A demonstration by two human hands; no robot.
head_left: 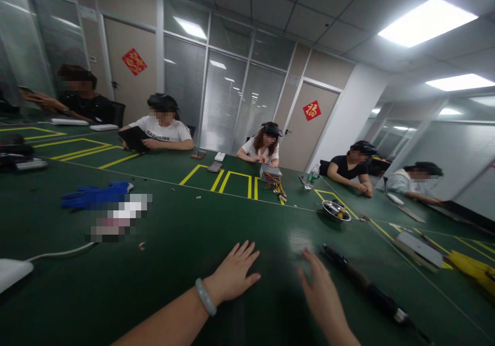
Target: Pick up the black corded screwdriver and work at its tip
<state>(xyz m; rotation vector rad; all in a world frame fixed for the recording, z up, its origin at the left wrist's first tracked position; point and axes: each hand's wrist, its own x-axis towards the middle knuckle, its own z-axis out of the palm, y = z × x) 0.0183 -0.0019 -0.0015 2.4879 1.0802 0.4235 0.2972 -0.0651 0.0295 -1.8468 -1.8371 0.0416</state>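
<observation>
My left hand [234, 271], with a pale bangle [205, 297] on its wrist, lies palm down on the green tabletop [185, 284]. Its fingers are spread and nothing is under them that I can see. To its right, my right hand [320, 290] is held with fingers apart and slightly blurred; whether it touches the table I cannot tell. Just right of that hand lies a long black electric screwdriver [365, 284], apart from the fingers. Beyond it stands a metal bowl [335, 217] with small parts inside, some of them yellow.
On the left lie a blue glove [95, 196], a blurred-out object [121, 219] and a white device [13, 274] with a cable. Across the table, a person handles a metal box [270, 172] with coloured wires; a bottle [311, 177] stands nearby. Other people sit around.
</observation>
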